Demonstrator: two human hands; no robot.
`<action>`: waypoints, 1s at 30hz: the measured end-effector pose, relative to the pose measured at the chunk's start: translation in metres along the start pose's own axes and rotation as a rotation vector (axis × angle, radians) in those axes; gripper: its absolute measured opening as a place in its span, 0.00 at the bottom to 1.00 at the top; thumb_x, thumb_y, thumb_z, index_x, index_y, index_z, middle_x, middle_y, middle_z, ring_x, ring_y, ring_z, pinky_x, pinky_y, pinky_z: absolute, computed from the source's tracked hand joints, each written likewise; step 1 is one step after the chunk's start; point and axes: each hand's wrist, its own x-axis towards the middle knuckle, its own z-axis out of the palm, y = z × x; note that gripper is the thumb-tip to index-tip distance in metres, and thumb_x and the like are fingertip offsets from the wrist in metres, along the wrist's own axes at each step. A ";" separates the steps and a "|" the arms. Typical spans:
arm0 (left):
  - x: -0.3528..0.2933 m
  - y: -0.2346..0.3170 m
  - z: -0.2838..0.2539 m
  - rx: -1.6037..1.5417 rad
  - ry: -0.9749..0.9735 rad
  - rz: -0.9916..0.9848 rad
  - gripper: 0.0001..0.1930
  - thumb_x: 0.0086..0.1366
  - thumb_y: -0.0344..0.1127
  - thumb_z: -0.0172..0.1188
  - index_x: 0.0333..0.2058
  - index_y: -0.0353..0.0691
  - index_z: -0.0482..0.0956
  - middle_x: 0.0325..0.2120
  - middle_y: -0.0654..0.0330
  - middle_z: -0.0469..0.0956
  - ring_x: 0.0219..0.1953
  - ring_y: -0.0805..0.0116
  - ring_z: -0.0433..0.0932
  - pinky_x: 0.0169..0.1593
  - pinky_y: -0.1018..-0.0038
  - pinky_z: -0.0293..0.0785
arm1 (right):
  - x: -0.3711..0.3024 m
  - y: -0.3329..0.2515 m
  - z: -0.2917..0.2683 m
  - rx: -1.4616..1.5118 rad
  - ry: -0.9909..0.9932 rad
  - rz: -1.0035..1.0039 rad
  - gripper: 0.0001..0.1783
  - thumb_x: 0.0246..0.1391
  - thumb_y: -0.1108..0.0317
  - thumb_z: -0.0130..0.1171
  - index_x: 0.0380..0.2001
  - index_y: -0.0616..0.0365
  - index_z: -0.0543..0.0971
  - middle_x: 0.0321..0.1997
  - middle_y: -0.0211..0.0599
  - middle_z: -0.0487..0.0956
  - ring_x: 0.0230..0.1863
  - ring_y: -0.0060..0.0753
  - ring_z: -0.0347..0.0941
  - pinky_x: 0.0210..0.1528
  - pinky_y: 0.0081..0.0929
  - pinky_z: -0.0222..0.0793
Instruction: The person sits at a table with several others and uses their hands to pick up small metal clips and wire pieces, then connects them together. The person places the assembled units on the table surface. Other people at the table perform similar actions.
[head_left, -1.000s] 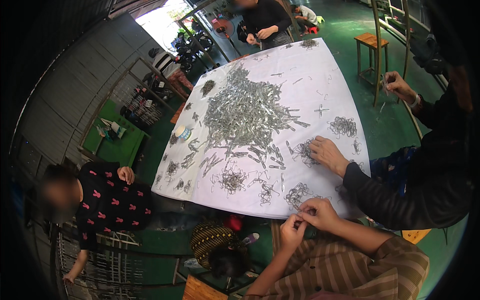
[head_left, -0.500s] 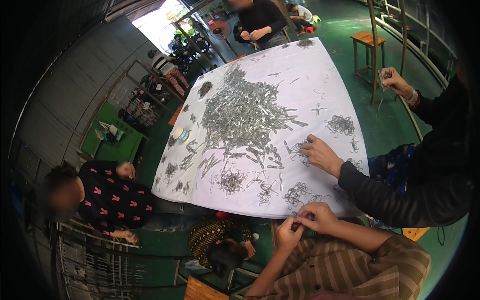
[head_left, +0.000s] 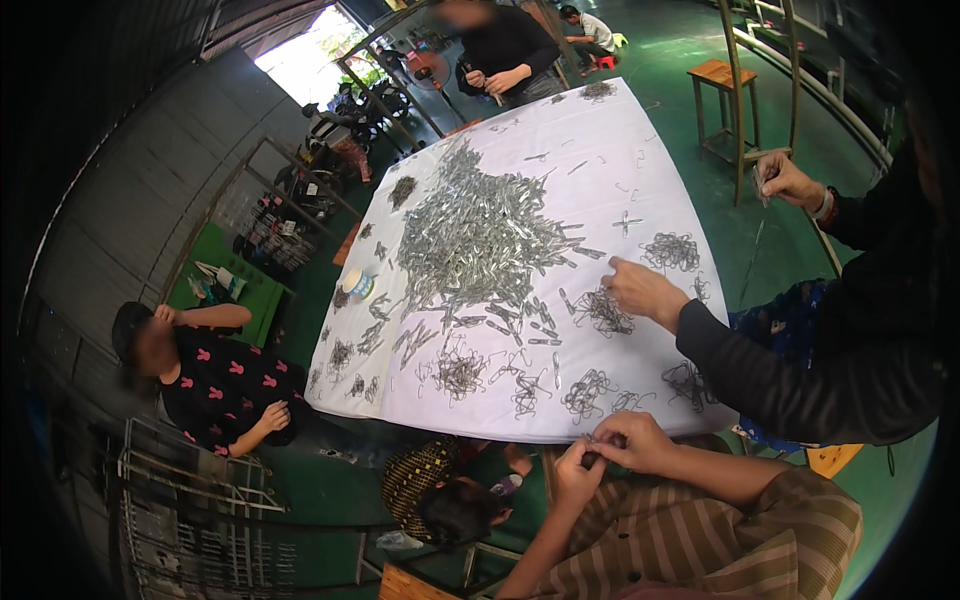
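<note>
At the near edge of the white-covered table, my left hand and my right hand meet fingertip to fingertip. Both are closed in a pinch around something small; the fingers hide most of it, and I cannot make out what it is. Just beyond my hands lies a tangled pile of bent wire hooks, with a few loose hooks beside it. Farther off, a large heap of flat, shiny metal pieces covers the middle of the table.
On my right, a co-worker's hand touches another wire pile; their other hand holds a thin piece up. A person stands at the left, another person crouches below the table. A cup stands near the left edge.
My hands stay pinched together in nearly the same place. The person at the left has raised a hand toward their head. The crouching person has shifted, and the view has turned slightly.
</note>
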 end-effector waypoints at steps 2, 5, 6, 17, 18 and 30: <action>0.000 0.002 0.000 -0.002 -0.001 -0.027 0.08 0.51 0.25 0.65 0.29 0.34 0.75 0.26 0.56 0.80 0.29 0.74 0.78 0.35 0.77 0.73 | -0.001 0.004 0.001 -0.005 0.000 -0.009 0.07 0.45 0.69 0.65 0.27 0.59 0.78 0.22 0.36 0.77 0.22 0.32 0.74 0.26 0.25 0.69; -0.001 0.000 0.002 -0.016 -0.007 -0.043 0.08 0.51 0.25 0.65 0.29 0.34 0.75 0.25 0.57 0.79 0.28 0.77 0.77 0.34 0.77 0.73 | -0.001 0.003 0.000 -0.013 0.008 -0.013 0.07 0.45 0.69 0.64 0.27 0.59 0.78 0.22 0.36 0.77 0.22 0.32 0.74 0.26 0.26 0.70; -0.001 -0.001 0.002 -0.022 -0.007 -0.045 0.08 0.51 0.25 0.66 0.28 0.34 0.75 0.25 0.57 0.79 0.28 0.78 0.77 0.34 0.77 0.73 | -0.002 0.002 0.000 -0.015 0.011 -0.014 0.07 0.45 0.68 0.64 0.27 0.59 0.78 0.22 0.36 0.77 0.22 0.33 0.74 0.26 0.26 0.70; -0.002 0.004 0.000 -0.025 -0.015 -0.047 0.07 0.52 0.25 0.65 0.28 0.34 0.75 0.24 0.58 0.79 0.28 0.81 0.74 0.33 0.78 0.72 | -0.004 0.005 0.002 -0.006 0.000 -0.015 0.07 0.46 0.69 0.64 0.27 0.60 0.78 0.22 0.37 0.77 0.23 0.33 0.74 0.26 0.26 0.69; -0.002 0.002 0.001 -0.027 -0.011 -0.046 0.07 0.52 0.25 0.65 0.28 0.34 0.75 0.24 0.58 0.79 0.28 0.81 0.74 0.33 0.78 0.72 | -0.005 0.005 0.002 -0.009 -0.002 -0.014 0.07 0.46 0.69 0.64 0.27 0.60 0.78 0.22 0.37 0.77 0.23 0.33 0.74 0.26 0.26 0.69; -0.004 -0.004 0.001 -0.024 -0.027 -0.073 0.07 0.52 0.25 0.65 0.27 0.34 0.74 0.23 0.59 0.79 0.27 0.82 0.74 0.32 0.78 0.72 | -0.006 0.008 0.004 -0.014 -0.003 -0.025 0.07 0.46 0.69 0.64 0.27 0.60 0.78 0.22 0.37 0.76 0.23 0.33 0.74 0.26 0.27 0.69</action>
